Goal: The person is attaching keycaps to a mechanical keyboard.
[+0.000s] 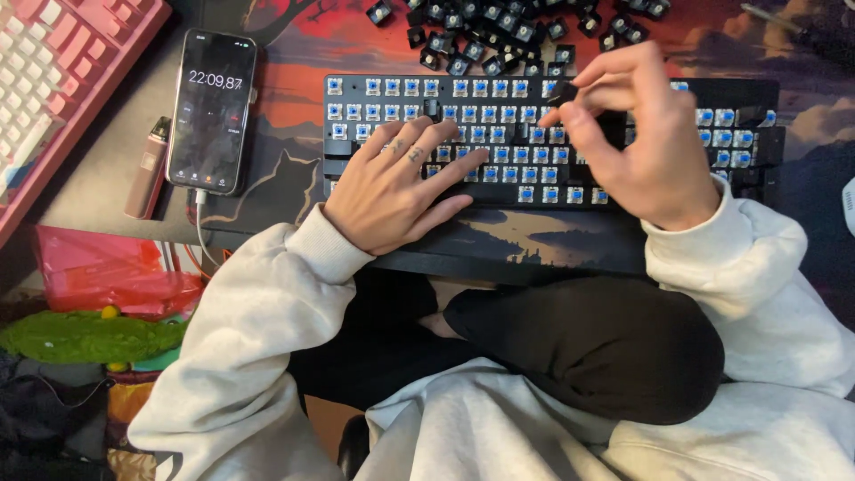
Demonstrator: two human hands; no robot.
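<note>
Looks like a home desk setup, a hobby corner rather than an office. Shown by the illustrated sunset desk mat (294, 53) spread over the surface, a black mechanical keyboard (534, 134) stripped to its blue switches, loose black keycaps (499, 36) heaped beyond it, and a pink keyboard (53, 80) pushed aside. Further signs: a phone (212, 109) charging on a cable, cluttered bags and a green plush thing (89, 337) below the edge, casual grey sweatshirt sleeves (258, 321).

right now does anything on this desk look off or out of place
Yes. The black keyboard is stripped nearly bare, its blue switch stems exposed, and loose black keycaps lie heaped behind it. The right hand pinches one black keycap; the left hand rests flat on the switches.
</note>
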